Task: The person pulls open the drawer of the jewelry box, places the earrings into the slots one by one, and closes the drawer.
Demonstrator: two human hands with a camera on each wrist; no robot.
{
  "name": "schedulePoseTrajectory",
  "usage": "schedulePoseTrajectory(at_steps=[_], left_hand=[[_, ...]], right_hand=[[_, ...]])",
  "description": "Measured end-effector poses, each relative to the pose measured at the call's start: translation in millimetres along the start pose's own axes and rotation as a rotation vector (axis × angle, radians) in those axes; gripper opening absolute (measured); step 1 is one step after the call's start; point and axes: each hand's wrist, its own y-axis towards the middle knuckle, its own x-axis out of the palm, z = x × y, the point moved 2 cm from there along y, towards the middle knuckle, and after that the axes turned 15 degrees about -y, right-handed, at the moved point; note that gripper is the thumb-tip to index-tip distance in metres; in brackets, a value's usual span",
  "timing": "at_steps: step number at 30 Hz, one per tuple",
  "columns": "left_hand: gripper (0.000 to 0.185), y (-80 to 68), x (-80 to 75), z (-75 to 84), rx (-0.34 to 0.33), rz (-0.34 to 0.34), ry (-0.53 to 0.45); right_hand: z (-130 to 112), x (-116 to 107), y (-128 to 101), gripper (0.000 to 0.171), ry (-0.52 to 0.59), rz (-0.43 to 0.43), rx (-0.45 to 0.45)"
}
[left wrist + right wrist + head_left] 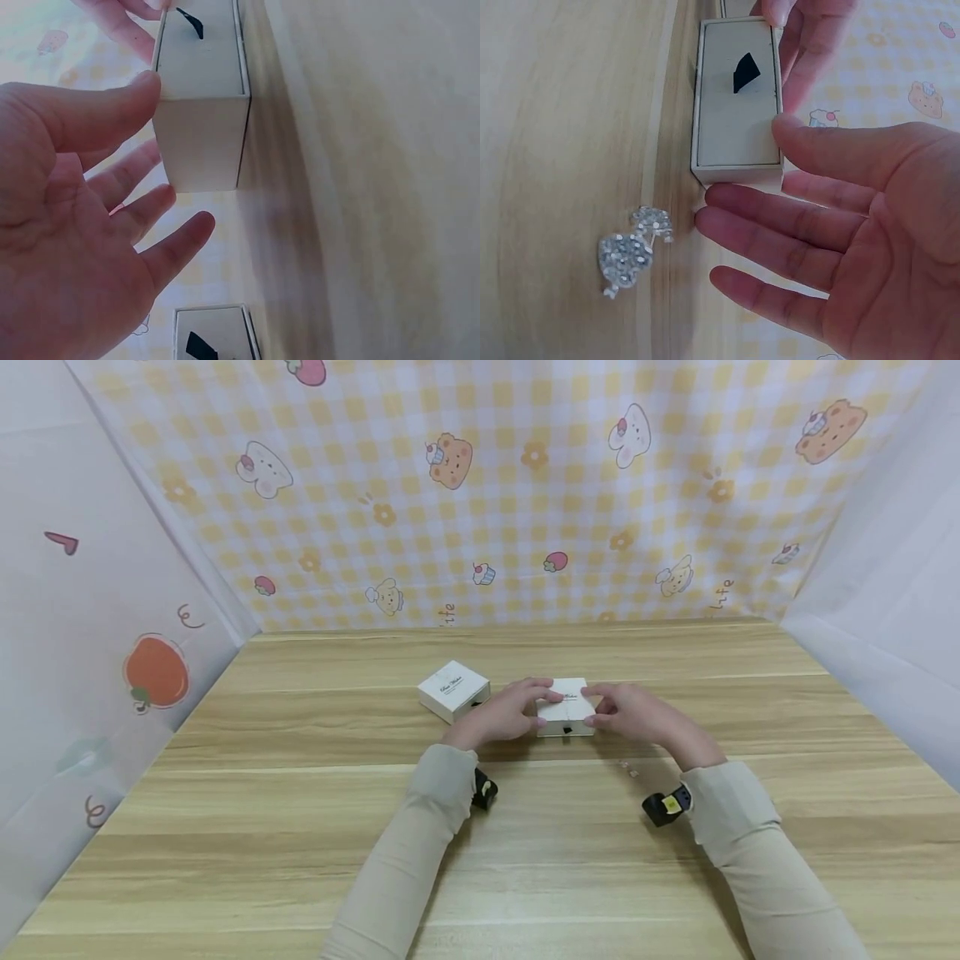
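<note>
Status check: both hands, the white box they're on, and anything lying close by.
Left hand and right hand flank the white drawer box, fingers straight. Box flat on table, black pull tab forward. Sparkly earrings beside right hand; second white box left.

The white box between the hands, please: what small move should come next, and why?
Probably pinch the black ribbon tab and ease the drawer out. Both hands, left hand and right hand, steady the white box with straight fingers; it looks closed, and the sparkly earrings lie loose on the table beside it.
</note>
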Motion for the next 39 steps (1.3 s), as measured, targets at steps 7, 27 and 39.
schedulePoseTrajectory(at_steps=[7,27,39], left_hand=[[0.044,-4.2,-5.4,3.8,-0.005,0.013,-0.022],[0.060,-39.6,-50.7,8.7,-0.117,0.197,0.060],[0.076,-62.8,-74.4,-9.4,-0.328,0.280,0.034]], right_hand=[[0,-1,-2,0.053,0.003,-0.008,-0.004],[-58,4,9,0.036,-0.089,0.266,0.011],[-91,14,43,0.040,0.171,0.188,-0.032]])
